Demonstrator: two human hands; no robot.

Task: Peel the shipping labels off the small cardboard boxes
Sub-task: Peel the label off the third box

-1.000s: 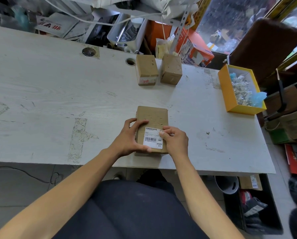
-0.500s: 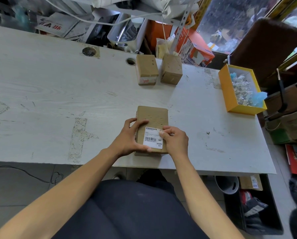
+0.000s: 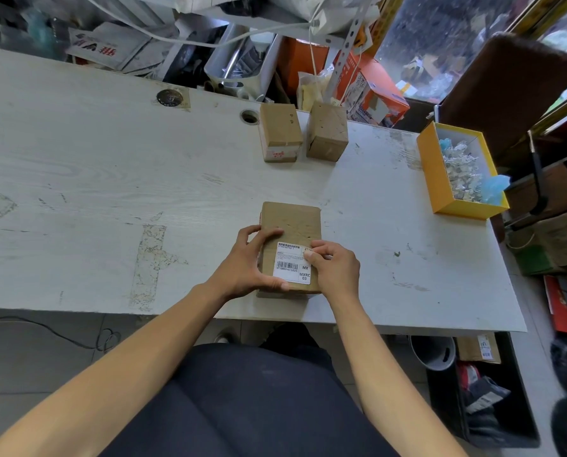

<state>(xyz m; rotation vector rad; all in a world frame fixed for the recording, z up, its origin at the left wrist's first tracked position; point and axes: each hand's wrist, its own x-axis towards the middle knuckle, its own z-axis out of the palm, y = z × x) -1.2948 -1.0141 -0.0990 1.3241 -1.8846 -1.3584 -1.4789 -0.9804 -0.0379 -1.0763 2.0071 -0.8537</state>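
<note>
The left hand (image 3: 242,268) grips the cardboard box (image 3: 290,225) at its 9 o'clock side. The right hand (image 3: 336,268) has its fingertips curled onto the shipping label (image 3: 290,268) at its 2 o'clock corner.

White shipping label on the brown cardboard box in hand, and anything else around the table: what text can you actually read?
"MX" on the white shipping label, right side.
"MXRC 03" on the same label, below it.
"ST10003467U025", roughly, under the barcode; uncertain.
Label's top lines: too small to read.
Red print on the far-left small cardboard box: blurred.
Red characters on the folded newspaper: unreadable.
</note>
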